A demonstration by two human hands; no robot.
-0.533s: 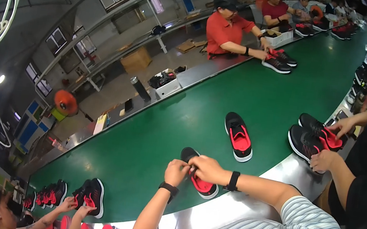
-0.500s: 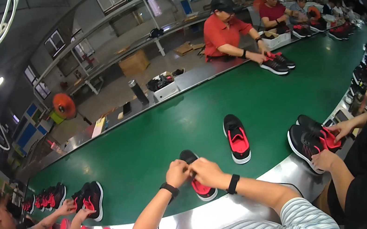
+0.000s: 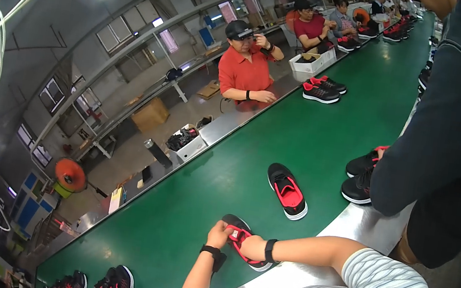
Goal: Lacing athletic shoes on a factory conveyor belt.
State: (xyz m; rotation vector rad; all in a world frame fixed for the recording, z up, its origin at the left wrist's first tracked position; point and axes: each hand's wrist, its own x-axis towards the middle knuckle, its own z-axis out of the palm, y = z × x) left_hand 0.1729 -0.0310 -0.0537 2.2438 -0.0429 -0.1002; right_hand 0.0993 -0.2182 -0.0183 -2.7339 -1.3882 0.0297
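Note:
A black sneaker (image 3: 238,223) with a red lining and white sole rests on the green belt, close to my side. At its tongue, my left hand (image 3: 219,234) has its fingers closed, pinching the red tongue, on which a small white label shows. Down in the shoe opening is my right hand (image 3: 253,248), its fingers hidden by the upper. The matching sneaker (image 3: 287,192) lies apart, just beyond and to the right, its toe pointing away from me, with neither hand touching it.
The green belt (image 3: 227,167) runs from lower left to upper right, with a metal edge (image 3: 341,233) on my side. A co-worker in black (image 3: 438,132) stands close on my right over another pair of sneakers (image 3: 359,185). More sneakers (image 3: 119,284) stand at lower left.
My right hand has gone from the laces into the shoe opening, while the left keeps to the tongue. Across the belt, the person in red has let go of a pair and raised one hand.

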